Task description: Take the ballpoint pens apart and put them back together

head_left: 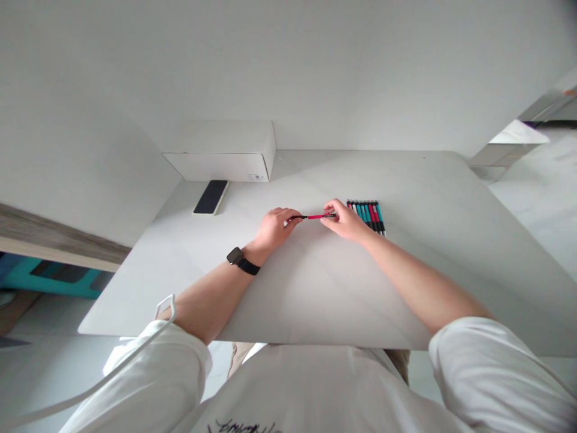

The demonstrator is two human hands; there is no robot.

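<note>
Both of my hands hold one red and black pen [315,216] level above the white table [419,258]. My left hand [274,227], with a black watch on its wrist, is closed round the pen's left end. My right hand [345,219] pinches the pen's right end with its fingertips. Just right of my right hand lies a neat row of several pens [368,215], teal and red with black ends, side by side on the table.
A white cardboard box [225,157] stands at the back left of the table against the wall. A dark phone [211,197] lies flat in front of it. A white cable [112,373] runs past my left sleeve.
</note>
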